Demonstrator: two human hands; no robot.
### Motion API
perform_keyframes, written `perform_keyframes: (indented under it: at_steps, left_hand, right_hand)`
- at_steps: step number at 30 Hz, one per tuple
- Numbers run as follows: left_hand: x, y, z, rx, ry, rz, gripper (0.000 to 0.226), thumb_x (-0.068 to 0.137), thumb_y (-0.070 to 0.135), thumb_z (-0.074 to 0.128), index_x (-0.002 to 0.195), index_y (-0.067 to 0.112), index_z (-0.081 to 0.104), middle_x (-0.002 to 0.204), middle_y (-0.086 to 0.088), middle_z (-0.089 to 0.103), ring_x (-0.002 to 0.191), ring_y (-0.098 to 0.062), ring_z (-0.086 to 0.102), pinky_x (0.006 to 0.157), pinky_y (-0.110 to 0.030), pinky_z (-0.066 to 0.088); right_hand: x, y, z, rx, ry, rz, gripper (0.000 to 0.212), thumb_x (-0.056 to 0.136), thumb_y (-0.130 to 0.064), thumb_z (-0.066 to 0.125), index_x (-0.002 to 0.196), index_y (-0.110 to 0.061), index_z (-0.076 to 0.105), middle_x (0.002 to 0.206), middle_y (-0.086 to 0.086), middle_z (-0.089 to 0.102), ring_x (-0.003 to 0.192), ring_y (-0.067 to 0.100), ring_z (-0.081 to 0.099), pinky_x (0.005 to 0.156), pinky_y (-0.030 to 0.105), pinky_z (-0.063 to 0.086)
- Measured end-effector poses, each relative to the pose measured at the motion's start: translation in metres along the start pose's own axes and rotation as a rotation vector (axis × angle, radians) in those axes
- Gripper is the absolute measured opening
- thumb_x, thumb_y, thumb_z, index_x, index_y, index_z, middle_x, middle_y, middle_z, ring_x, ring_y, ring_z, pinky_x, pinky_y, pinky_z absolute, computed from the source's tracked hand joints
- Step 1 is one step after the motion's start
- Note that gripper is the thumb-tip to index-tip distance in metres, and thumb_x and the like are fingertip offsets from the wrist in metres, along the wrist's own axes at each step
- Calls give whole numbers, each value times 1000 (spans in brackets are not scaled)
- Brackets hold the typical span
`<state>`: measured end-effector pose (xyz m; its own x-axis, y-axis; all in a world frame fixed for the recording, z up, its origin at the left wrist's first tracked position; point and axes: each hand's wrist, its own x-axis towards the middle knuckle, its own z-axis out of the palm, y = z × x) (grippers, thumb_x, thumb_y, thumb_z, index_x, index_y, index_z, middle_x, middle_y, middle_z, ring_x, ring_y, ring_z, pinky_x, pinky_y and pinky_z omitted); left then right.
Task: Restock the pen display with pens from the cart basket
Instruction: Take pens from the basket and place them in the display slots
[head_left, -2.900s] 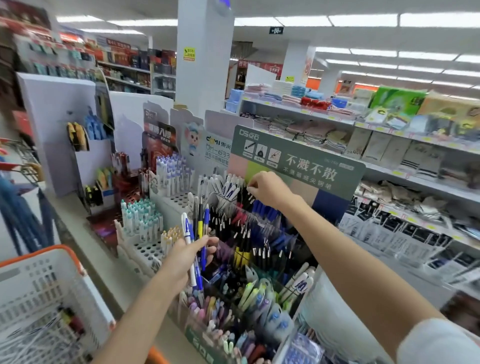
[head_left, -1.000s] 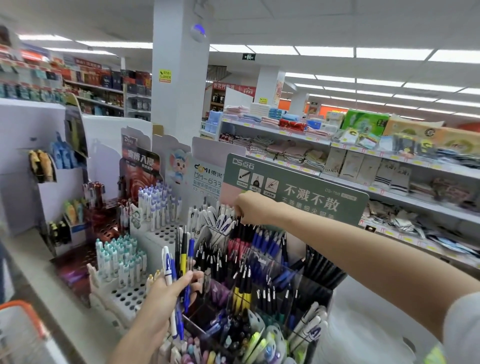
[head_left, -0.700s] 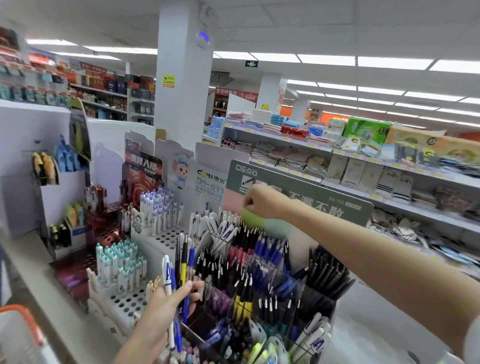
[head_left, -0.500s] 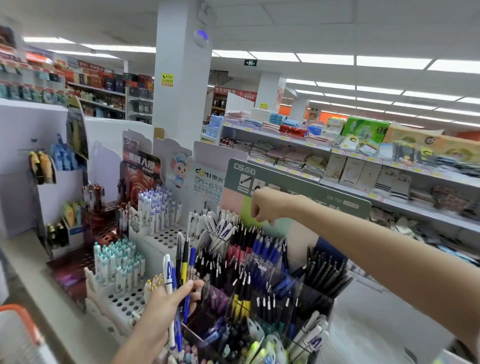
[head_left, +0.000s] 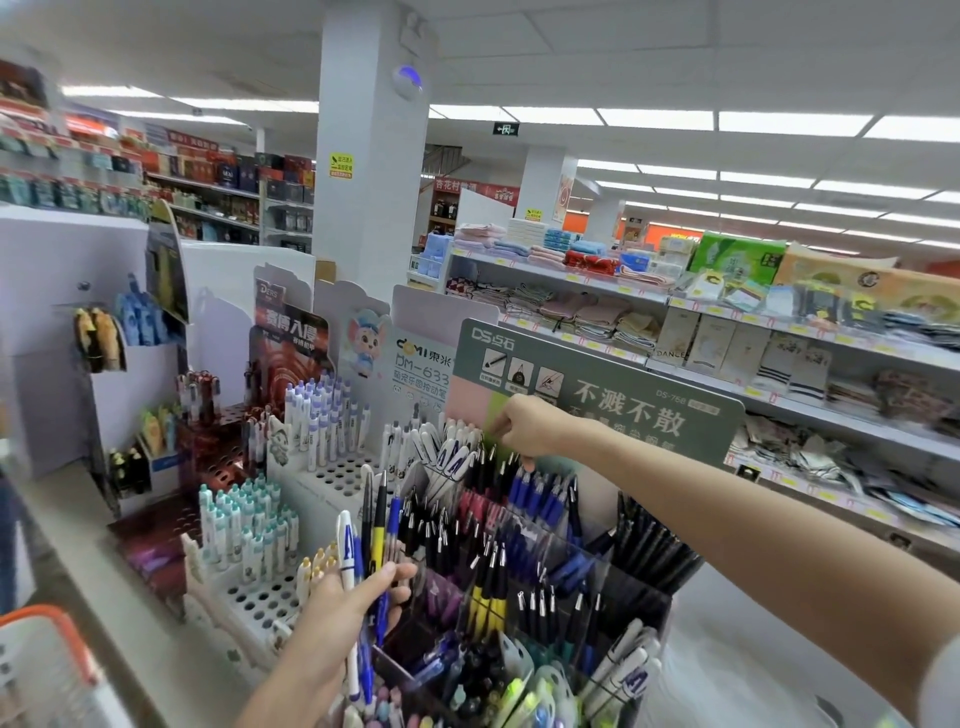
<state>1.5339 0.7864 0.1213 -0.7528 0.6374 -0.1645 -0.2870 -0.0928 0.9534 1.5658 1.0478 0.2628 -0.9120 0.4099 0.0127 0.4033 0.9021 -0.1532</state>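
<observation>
The left hand (head_left: 337, 618) grips a bunch of pens (head_left: 380, 530) upright, clip ends up, beside the pen display (head_left: 636, 603). Farther back, the right hand (head_left: 524, 426) curls down over the rear black pens (head_left: 483, 467); whether it pinches one is unclear.

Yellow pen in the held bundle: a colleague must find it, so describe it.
Under the green DS sign stands the pen display. At its front left, the left hand holds several pens. The yellow pen stands between a black pen and a blue pen, the only yellow barrel held.
</observation>
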Motion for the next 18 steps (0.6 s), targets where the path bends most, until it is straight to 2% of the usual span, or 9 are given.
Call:
perform_keyframes:
  at_steps: [3,7,10,14,16,18]
  left_hand:
    - [-2,-1,2,-3,5,-2,16,96,9,58,105,0,68,94,-8,77,81,-18,70,70,-31,57]
    - [-5,-1,2,-7,5,-7,17,96,9,58,108,-1,67,94,-7,77,85,-20,69,73,-33,55]
    - [-8,-1,3,-13,5,-7,17,96,9,58,108,0,66,93,-7,77,86,-21,69,73,-33,55]
    - [-10,0,3,-16,7,-4,16,96,7,58,106,0,66,92,-8,77,82,-20,70,71,-33,55]
    - [-10,-1,3,-12,8,-4,15,96,8,58,105,0,67,92,-8,77,81,-19,70,71,-33,55]
    - [-10,-1,2,-12,7,-7,15,96,8,58,105,0,67,92,-7,77,81,-19,69,70,-32,55]
  right_hand:
    - [0,5,1,-14,80,-8,40,89,10,43,121,3,66,124,13,65,43,11,62,55,29,59]
    - [3,12,0,-124,79,3,24,85,4,52,93,2,74,92,12,76,62,18,72,70,37,62]
    - [3,13,4,-186,17,17,23,85,6,57,86,-5,77,77,6,75,53,13,69,66,36,63]
    - [6,9,11,-175,41,3,24,79,9,58,79,-5,77,79,5,74,71,20,71,67,35,62]
    - [6,4,9,-91,83,-2,19,79,8,61,78,-4,76,80,6,74,71,18,70,67,31,61]
    - [6,0,8,1,135,-6,11,80,5,66,79,-2,74,75,5,72,62,14,69,67,31,61]
